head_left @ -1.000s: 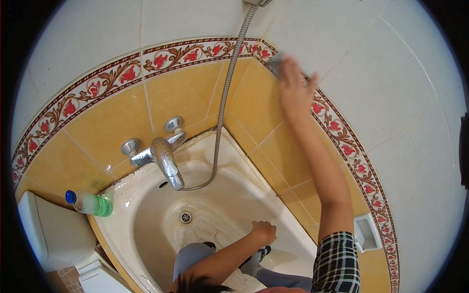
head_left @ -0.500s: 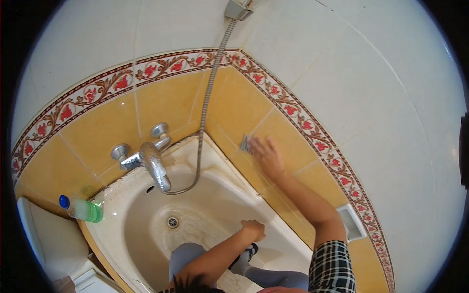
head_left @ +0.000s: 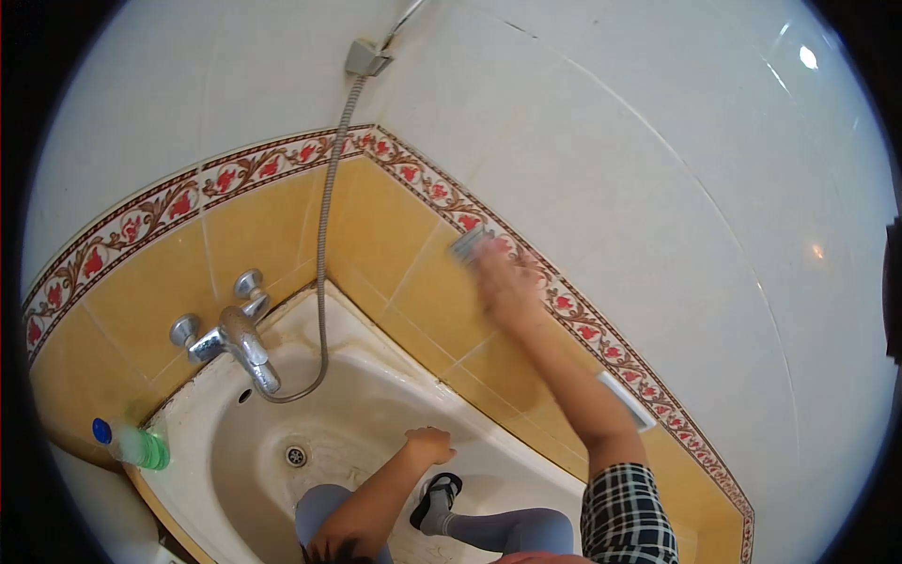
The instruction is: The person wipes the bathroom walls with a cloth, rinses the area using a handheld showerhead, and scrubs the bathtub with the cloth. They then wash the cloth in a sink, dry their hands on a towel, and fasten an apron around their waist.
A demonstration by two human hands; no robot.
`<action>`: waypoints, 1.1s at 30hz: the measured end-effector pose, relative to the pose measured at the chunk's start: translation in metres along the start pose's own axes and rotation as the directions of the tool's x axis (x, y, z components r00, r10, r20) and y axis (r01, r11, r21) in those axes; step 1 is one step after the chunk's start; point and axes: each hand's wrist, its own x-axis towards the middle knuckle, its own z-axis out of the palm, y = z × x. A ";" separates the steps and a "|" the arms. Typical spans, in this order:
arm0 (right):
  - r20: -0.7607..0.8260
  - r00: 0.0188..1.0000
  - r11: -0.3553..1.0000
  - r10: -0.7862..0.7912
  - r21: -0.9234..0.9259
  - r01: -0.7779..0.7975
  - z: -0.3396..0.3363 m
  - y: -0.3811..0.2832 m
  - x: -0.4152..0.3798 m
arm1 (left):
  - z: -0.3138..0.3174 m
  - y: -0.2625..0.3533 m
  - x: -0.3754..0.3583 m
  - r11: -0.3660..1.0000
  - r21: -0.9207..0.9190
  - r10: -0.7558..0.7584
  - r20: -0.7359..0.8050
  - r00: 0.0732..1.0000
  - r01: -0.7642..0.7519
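The grey pad (head_left: 467,244) is on the wall at the patterned border (head_left: 564,303), under the fingers of the right hand (head_left: 507,282), which is part open round it, perhaps gripping only lightly, given the blur — a wet tile or a tile edge could slip it loose into the tub (head_left: 188,437). The left hand (head_left: 430,445) is loosely curled low over the tub; whether it holds anything, I cannot tell. Below, the sandal (head_left: 451,485) could skid on a slick base — and a knock could topple the bottle (head_left: 143,446)
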 end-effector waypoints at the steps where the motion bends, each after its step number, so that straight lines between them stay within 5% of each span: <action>1: 0.005 0.991 0.991 -0.136 -0.016 0.136 0.007 -0.020 -0.012 | 0.001 0.000 0.001 1.000 -0.002 0.011 -0.004 1.000 -0.011; 2: 0.014 0.963 0.963 -0.269 -0.028 0.269 0.008 -0.030 -0.022 | 0.001 -0.001 0.003 1.000 0.001 0.019 0.017 1.000 -0.019; 5: 0.085 0.963 0.961 -0.256 -0.088 0.263 -0.014 -0.003 -0.031 | 0.002 -0.004 0.007 0.999 -0.001 0.035 0.062 0.997 -0.035; 7: 0.137 0.987 0.997 -0.079 -0.009 0.081 -0.060 0.036 -0.040 | -0.001 -0.003 0.008 0.999 -0.006 0.036 0.061 0.997 -0.036; 9: 0.029 0.996 0.988 0.088 -0.129 -0.084 -0.092 0.091 -0.059 | -0.004 -0.003 0.008 0.999 0.004 0.035 0.067 0.997 -0.036; 12: -0.225 0.882 0.796 0.414 -0.381 -0.471 -0.147 0.173 -0.073 | -0.006 -0.001 0.006 0.999 0.004 0.037 0.076 0.996 -0.037; 14: -0.453 0.776 0.683 0.439 -0.392 -0.616 -0.172 0.199 -0.074 | -0.002 -0.001 0.007 1.000 0.006 0.023 0.078 0.997 -0.023; 16: -0.441 0.756 0.711 0.483 -0.307 -0.633 -0.166 0.202 -0.069 | 0.007 -0.002 0.011 1.000 0.007 -0.007 0.060 0.998 0.007; 18: -0.501 0.737 0.795 0.454 -0.146 -0.589 -0.138 0.181 -0.061 | 0.009 -0.004 0.011 1.000 0.012 -0.002 0.066 0.998 0.002; 21: -0.273 0.863 0.879 0.425 -0.102 -0.465 -0.088 0.107 -0.051 | 0.007 -0.004 0.013 1.000 0.023 -0.002 0.069 0.998 0.001; 24: 0.093 0.991 0.991 0.095 -0.107 -0.085 -0.029 0.017 -0.036 | 0.002 -0.005 0.010 0.999 0.000 0.037 0.085 0.996 -0.037; 26: 0.104 0.950 0.939 -0.293 -0.153 0.307 0.000 -0.016 -0.036 | 0.003 -0.009 0.013 0.999 0.002 0.044 0.077 0.996 -0.045; 29: 0.105 0.941 0.895 -0.323 -0.290 0.339 -0.002 -0.008 -0.036 | 0.013 -0.018 0.019 1.000 0.017 0.023 0.080 0.997 -0.025; 33: 0.028 0.994 0.994 0.110 -0.001 -0.110 -0.084 0.070 -0.038 | 0.004 -0.029 0.011 1.000 0.004 0.005 0.087 0.996 -0.005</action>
